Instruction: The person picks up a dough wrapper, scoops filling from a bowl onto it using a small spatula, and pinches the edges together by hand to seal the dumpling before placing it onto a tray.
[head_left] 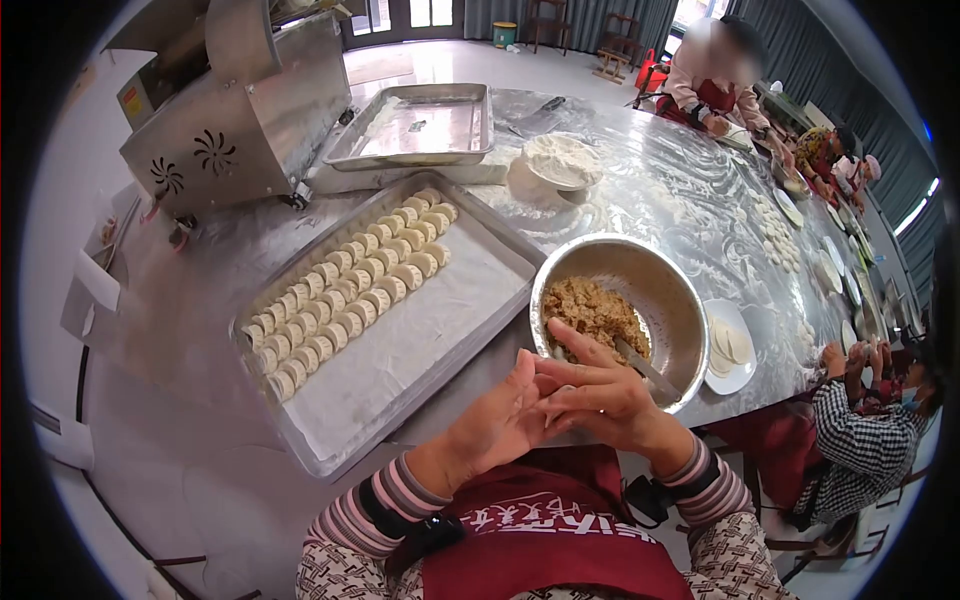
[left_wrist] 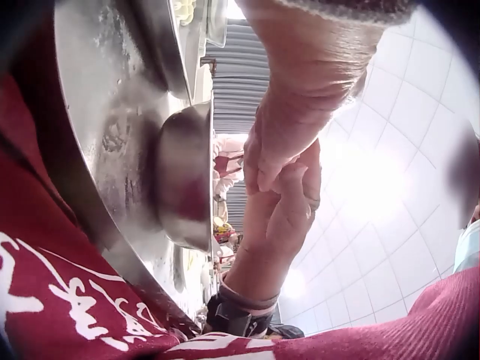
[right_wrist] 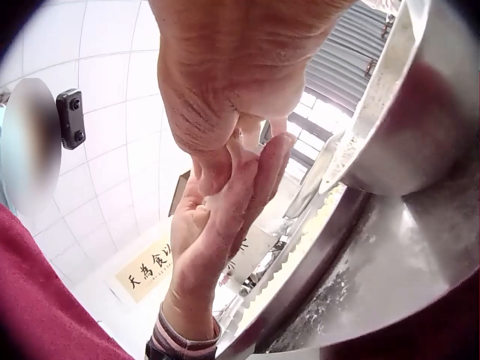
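Observation:
In the head view, my left hand [head_left: 490,425] and right hand [head_left: 620,400] meet just in front of a steel bowl [head_left: 676,290] of brown minced filling [head_left: 592,308]. A utensil handle [head_left: 655,376] leans in the bowl. The right fingers lie across the left ones. The left wrist view has my left hand [left_wrist: 300,105] above and my right hand [left_wrist: 274,225] below, fingers touching. In the right wrist view, my right hand [right_wrist: 232,82] covers the left fingertips [right_wrist: 279,146]. Whatever lies between the fingers is hidden; I cannot tell if they hold anything.
Left of the bowl, a paper-lined tray [head_left: 430,335] carries rows of crimped dumplings [head_left: 350,290]. Round wrappers [head_left: 730,345] lie on a plate [head_left: 742,376] at right. Beyond are a flour bowl [head_left: 562,160], an empty tray [head_left: 430,125] and a machine [head_left: 235,135]. Several people work along the right.

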